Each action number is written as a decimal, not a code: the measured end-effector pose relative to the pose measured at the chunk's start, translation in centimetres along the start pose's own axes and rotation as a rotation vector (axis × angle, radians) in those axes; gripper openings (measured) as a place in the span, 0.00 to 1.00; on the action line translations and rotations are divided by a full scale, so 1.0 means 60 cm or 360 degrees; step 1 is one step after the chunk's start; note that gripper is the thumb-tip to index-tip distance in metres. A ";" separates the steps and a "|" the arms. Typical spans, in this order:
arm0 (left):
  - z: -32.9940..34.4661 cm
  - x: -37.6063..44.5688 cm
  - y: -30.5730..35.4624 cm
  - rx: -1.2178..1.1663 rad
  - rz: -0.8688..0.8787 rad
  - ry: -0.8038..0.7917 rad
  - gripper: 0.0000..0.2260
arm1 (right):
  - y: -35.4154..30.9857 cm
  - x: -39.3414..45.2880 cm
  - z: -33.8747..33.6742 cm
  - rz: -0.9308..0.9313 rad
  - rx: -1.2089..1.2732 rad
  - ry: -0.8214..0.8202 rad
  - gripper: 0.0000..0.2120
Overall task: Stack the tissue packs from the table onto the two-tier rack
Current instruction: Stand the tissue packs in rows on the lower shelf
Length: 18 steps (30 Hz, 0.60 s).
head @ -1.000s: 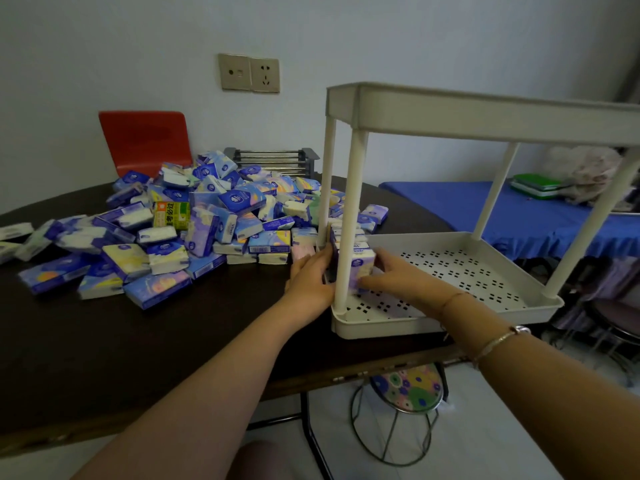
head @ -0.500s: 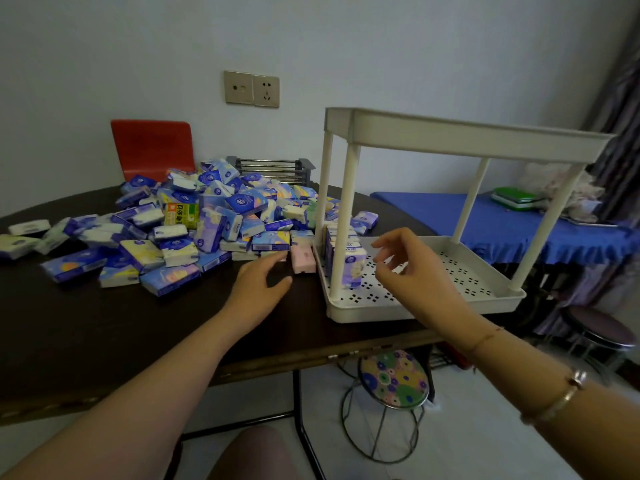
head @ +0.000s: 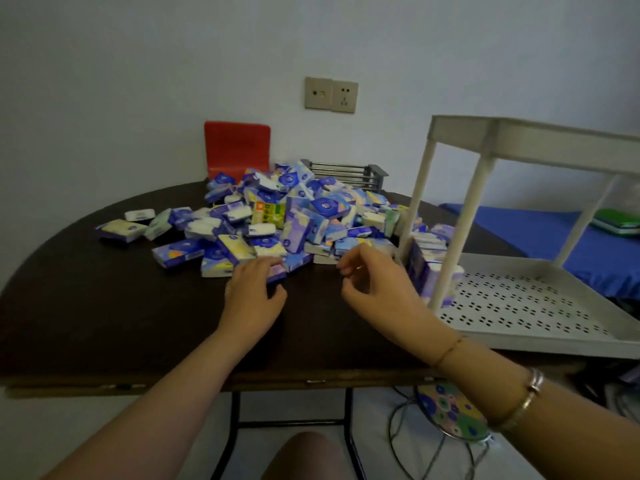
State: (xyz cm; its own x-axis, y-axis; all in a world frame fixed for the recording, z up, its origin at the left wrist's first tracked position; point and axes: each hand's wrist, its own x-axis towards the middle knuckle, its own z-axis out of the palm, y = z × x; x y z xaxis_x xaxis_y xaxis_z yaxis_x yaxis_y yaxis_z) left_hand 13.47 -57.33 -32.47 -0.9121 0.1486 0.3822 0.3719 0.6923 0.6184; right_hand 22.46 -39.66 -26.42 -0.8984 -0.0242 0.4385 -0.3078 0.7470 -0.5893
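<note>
A purple tissue pack (head: pixel 277 273) at the pile (head: pixel 277 216) edge is gripped by the left hand (head: pixel 254 294); the right hand (head: pixel 375 282) hovers beside it, fingers loosely curled, nothing held. A few packs (head: pixel 427 268) already stand in the rack (head: pixel 519 306), just right of that hand. Neighbouring packs could be dragged off the worktop (head: pixel 104 306) if the lift is rushed.

— What does the person wear on the arms?

— No sleeves show: both forearms are bare up to the frame's edge. The left hand (head: pixel 251 299) carries no ring or band that can be seen.

— And the other side?

— Near the right hand (head: pixel 375 285), a thin cord-like bracelet (head: pixel 450 349) circles the wrist. Higher up the forearm sits a shiny metal bangle of silver and gold tone (head: pixel 528 398).

— Anything else of the body?

— A bare knee (head: pixel 304 455) at the bottom edge.
</note>
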 end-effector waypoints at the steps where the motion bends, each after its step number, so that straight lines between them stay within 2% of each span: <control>1: 0.002 0.001 0.001 0.0068 -0.0016 0.0025 0.21 | 0.005 0.016 0.018 0.0005 -0.0039 -0.0013 0.10; 4: 0.009 0.004 0.001 0.0266 -0.0132 0.0088 0.24 | 0.025 0.058 0.067 0.0059 -0.0123 -0.0059 0.10; 7: 0.012 0.005 -0.009 0.0268 -0.0256 0.0137 0.26 | 0.044 0.095 0.105 0.0033 -0.0193 -0.0144 0.13; 11: 0.012 0.004 -0.013 0.0268 -0.0196 0.0199 0.26 | 0.054 0.130 0.142 -0.0065 -0.0271 -0.0275 0.20; 18: 0.011 0.002 -0.017 0.0229 -0.0207 0.0135 0.23 | 0.074 0.146 0.173 0.0023 -0.0168 -0.0424 0.29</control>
State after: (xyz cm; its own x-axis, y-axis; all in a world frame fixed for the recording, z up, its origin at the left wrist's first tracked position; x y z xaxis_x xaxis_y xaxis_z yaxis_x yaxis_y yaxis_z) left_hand 12.85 -57.57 -33.50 -0.9306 -0.0041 0.3659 0.2182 0.7965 0.5639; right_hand 9.97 -43.43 -32.25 -0.9575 -0.1764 0.2283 -0.2724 0.8132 -0.5143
